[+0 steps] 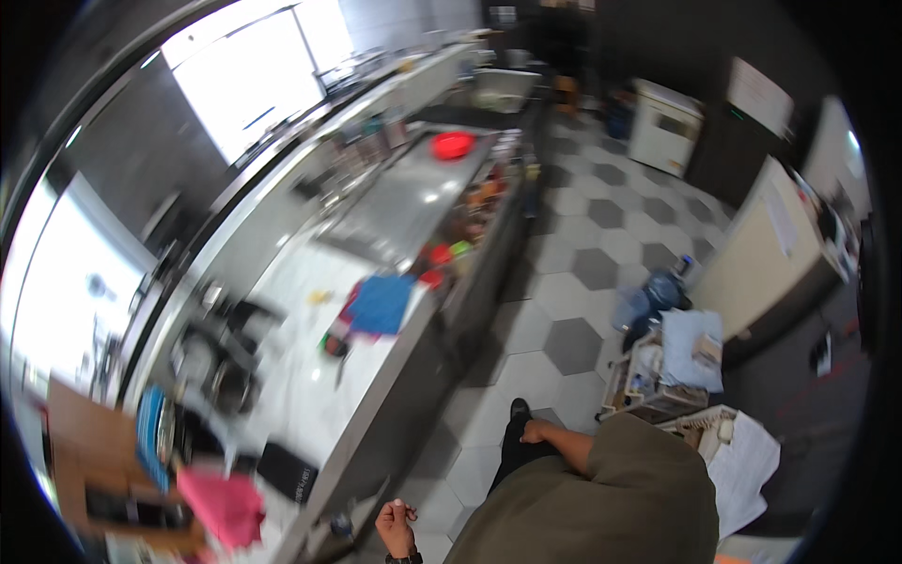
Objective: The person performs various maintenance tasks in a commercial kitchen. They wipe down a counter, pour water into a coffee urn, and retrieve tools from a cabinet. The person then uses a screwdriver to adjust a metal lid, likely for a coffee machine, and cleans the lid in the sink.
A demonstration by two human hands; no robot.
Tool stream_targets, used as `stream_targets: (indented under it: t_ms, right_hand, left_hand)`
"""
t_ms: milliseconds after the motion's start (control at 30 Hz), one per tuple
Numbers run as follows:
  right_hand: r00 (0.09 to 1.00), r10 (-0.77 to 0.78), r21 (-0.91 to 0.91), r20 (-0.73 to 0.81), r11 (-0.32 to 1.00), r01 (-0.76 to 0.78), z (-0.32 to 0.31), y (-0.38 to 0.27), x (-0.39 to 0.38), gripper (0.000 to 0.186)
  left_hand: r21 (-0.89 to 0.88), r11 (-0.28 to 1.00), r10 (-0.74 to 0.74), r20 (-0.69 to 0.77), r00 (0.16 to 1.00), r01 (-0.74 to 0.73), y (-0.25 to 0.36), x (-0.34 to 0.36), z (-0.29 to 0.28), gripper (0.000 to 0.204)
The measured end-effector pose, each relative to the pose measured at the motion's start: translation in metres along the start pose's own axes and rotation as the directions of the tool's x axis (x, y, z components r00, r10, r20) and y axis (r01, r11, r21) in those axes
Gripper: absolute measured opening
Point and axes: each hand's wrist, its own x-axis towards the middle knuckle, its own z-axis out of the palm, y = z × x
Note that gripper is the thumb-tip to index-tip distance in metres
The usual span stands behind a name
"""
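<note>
Two bare hands hang low, and we see no object in either. The fingers of our left hand [398, 531] are curled in loosely, with the thumb over them and a dark wristband [404, 558] below. Our right hand [537, 430] lies against or just above the dark trouser leg [508, 458]; how its fingers stand we cannot tell.

Outward from the left hand, the nearest loose thing we can name is the black box [287, 472], lying on the near end of the white table [305, 404], apart from the hand. We judge it light and fairly stiff, perhaps a little slick; we would take it by two opposite edges, without pressing its broad face. Beyond it the pink cloth [223, 505] looks soft and limp, best pinched in a gathered fold. Farther along the table, the blue cloth [381, 304] should handle likewise, taken by a corner.

Outward from the right hand, well apart, the cart [611, 390] stands on the hexagon-tiled floor [531, 329]. A pale sheet [691, 343] drapes it, probably light and floppy; we would grip its hanging edge.
</note>
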Motion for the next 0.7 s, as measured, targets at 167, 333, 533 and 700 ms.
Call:
stream_targets:
  t_ms: [167,333,533,700]
  right_hand:
    - [0.988,0.011,0.328,-0.154,0.944,0.041,-0.076,0.081,-0.012,0.051]
    - [0.909,0.224,0.659,-0.352,0.748,0.071,-0.191,0.208,-0.033,0.050]
    - [0.517,0.725,0.883,-0.455,0.290,0.370,-0.310,0.285,-0.117,0.044]
    - [0.297,0.840,0.846,-0.454,0.302,0.439,-0.372,0.357,-0.116,0.031]
  left_hand:
    - [0.220,0.954,0.092,0.435,0.896,-0.205,0.038,0.167,0.154,0.024]
    - [0.191,0.941,0.112,0.605,0.788,-0.280,0.123,0.299,0.375,0.008]
    - [-0.039,0.930,0.262,0.768,0.584,-0.366,0.178,0.351,0.585,0.007]
    - [-0.100,0.947,0.245,0.841,0.482,-0.305,0.162,0.403,0.702,0.020]
